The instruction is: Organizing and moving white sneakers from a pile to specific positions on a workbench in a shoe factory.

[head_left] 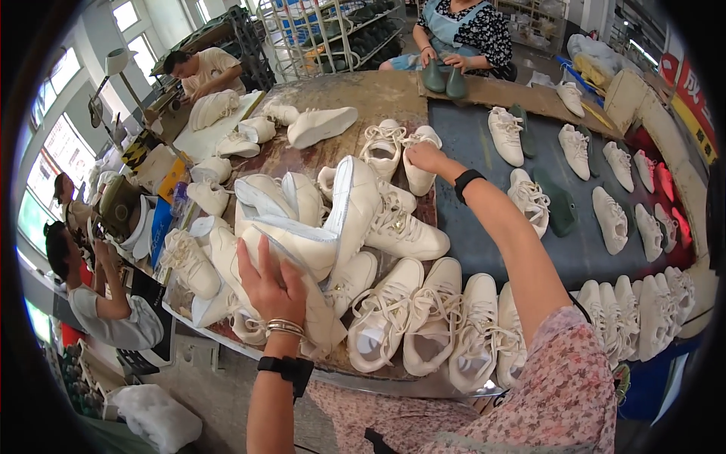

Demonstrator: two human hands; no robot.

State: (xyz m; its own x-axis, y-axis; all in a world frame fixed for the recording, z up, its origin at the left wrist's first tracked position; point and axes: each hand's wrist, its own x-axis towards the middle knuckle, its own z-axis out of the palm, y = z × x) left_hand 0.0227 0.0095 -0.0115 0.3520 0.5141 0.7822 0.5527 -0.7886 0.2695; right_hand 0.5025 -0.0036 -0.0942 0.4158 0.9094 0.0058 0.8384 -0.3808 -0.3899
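Observation:
My left hand (pixel 274 286) rests with its fingers spread on a heap of cream sneakers, touching the uppers and holding none. Several unlaced shoe uppers with pale blue edges (pixel 293 234) lie tangled beside its fingertips. Farther off, my right hand (pixel 428 157) is closed on the top of a cream sneaker (pixel 420 180) at the border between the worn wooden table and the dark belt; its fingertips are partly hidden. Just left of that sneaker stands a laced one (pixel 383 149), toe toward me. Several laced sneakers (pixel 387 312) line the near table edge.
On the right, a dark conveyor belt (pixel 484 219) carries cream sneakers and green shoe lasts (pixel 558 203). More sneakers (pixel 628 314) stand packed at the near right. Across the table a person holds two green lasts (pixel 444 80); other people work at the left.

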